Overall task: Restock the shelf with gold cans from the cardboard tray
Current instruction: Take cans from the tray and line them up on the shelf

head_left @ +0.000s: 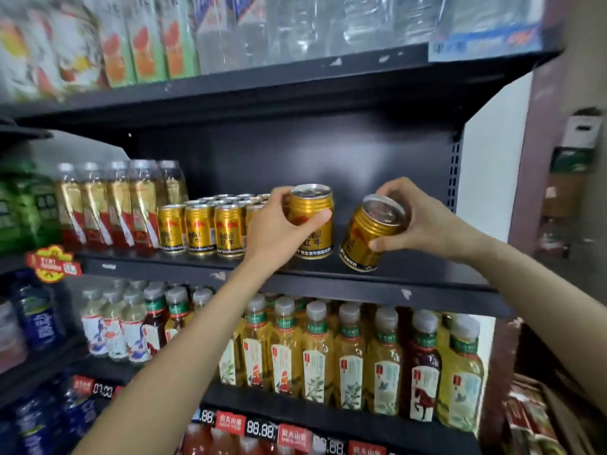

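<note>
Head view: your left hand (279, 229) wraps an upright gold metal can (312, 221), base on or just above the dark metal shelf (410, 274), just right of the stocked row of gold cans (200, 229). Right hand (423, 221) pinches a 2nd gold can (372, 233) by rim & side, long axis tilted, top leaning right, toward you. Free shelf lies right & far, nearer the right hand. Both arms reach up and fwd. Cardboard tray not in view

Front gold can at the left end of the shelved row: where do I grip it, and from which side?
Grip the gold can around its smooth label band, coming straight in from the shelf front. It stands upright, boxed in by bottles on its left and more cans on its right and behind, so only the front is open.
</note>
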